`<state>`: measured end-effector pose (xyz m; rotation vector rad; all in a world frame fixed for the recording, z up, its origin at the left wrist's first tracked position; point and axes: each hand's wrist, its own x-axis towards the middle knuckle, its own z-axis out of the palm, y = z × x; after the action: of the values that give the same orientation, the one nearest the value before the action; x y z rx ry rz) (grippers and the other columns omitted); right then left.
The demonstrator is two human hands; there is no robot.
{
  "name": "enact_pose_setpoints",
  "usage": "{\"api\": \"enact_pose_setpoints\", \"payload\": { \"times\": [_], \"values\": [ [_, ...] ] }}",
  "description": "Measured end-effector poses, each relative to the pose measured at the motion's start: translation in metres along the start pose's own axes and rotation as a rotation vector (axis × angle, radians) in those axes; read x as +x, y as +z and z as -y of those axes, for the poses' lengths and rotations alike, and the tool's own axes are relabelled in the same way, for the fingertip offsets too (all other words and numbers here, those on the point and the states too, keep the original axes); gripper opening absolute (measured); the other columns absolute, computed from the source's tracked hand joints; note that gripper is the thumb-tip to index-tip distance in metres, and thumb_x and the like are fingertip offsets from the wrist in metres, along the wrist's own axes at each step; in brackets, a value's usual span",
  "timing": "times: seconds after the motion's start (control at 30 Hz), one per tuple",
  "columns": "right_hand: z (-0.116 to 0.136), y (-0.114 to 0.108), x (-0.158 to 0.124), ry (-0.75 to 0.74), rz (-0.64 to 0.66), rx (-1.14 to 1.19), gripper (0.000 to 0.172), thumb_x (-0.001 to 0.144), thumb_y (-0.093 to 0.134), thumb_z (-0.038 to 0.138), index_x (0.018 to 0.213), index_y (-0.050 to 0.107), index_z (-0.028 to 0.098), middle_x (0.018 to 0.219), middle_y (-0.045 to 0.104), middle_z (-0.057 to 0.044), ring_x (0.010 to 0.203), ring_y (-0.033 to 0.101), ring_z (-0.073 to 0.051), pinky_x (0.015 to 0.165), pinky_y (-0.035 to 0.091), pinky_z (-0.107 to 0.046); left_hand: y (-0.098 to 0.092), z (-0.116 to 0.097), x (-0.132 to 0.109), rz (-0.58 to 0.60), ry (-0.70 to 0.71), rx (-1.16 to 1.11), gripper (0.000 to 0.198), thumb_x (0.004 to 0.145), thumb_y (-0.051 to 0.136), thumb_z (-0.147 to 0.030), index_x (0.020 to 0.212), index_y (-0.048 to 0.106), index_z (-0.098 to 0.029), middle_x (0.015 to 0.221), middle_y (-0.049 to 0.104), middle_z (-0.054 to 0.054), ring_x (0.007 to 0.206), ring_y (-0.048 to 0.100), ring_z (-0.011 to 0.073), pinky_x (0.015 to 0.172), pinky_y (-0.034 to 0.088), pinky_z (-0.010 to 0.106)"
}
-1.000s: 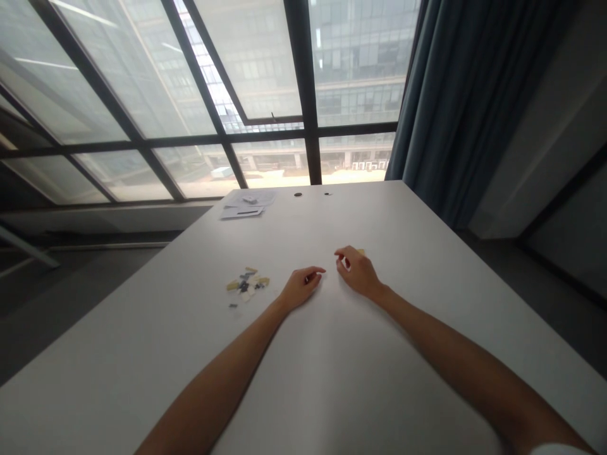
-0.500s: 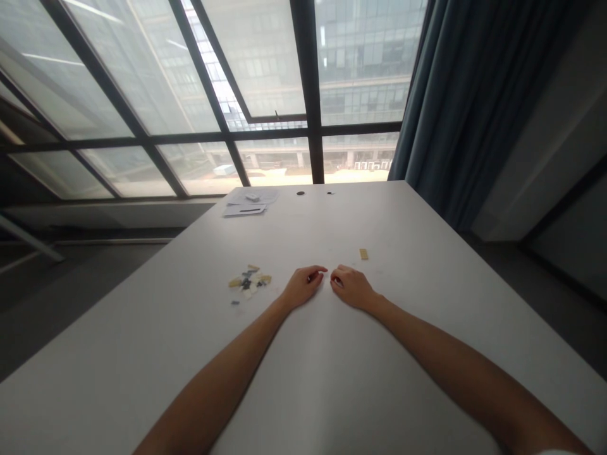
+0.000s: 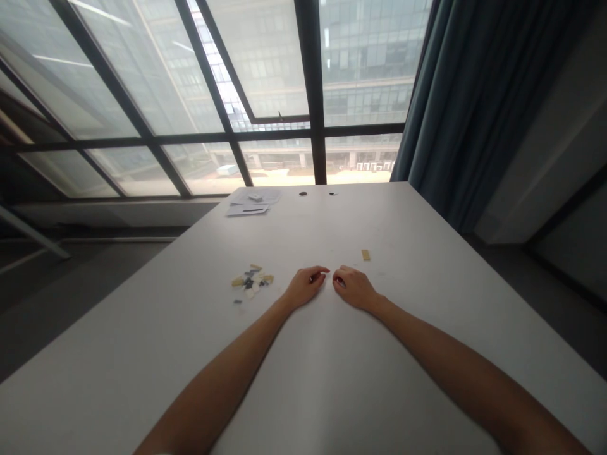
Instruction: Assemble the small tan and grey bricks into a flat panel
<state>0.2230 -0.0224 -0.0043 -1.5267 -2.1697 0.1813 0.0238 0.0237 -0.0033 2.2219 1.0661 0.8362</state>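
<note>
My left hand [image 3: 306, 286] rests on the white table, fingers curled and index finger and thumb drawn together toward the right. Anything in that pinch is too small to make out. Just a narrow gap away, my right hand [image 3: 353, 287] lies with its fingers bent in and closed. A small pale spot shows by its fingertips, but what it is cannot be told. To the left of my left hand is a loose pile of small building bricks [image 3: 251, 281] in yellow, cream and dark grey. Beyond my right hand lies a flat tan brick plate [image 3: 365, 255].
A small grey piece [image 3: 238, 302] lies apart, in front of the pile. Papers [image 3: 249, 210] with a small white object on them are at the far left of the table [image 3: 303, 234]. Two dark round spots [image 3: 303, 194] mark the far edge. A blue curtain [image 3: 441, 114] hangs at the right.
The whole view has shifted slightly, so things appear a little farther right. Both hands keep nearly the same place and pose; the pile and the tan plate have not moved on the table.
</note>
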Motion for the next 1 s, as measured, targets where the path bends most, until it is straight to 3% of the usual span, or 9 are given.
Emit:
{"api": "enact_pose_setpoints", "payload": {
  "times": [1.0],
  "values": [
    [-0.0001, -0.0012, -0.0007, -0.004, 0.008, 0.029, 0.015, 0.093, 0.053, 0.021, 0.090, 0.067, 0.020, 0.091, 0.065, -0.003, 0.084, 0.058, -0.015, 0.077, 0.038, -0.025, 0.0021, -0.0017, -0.0023, 0.005, -0.016, -0.009, 0.033, 0.090, 0.051, -0.027, 0.109, 0.075, -0.016, 0.063, 0.058, -0.003, 0.059, 0.046, 0.0106, 0.061, 0.036, 0.023]
  ]
}}
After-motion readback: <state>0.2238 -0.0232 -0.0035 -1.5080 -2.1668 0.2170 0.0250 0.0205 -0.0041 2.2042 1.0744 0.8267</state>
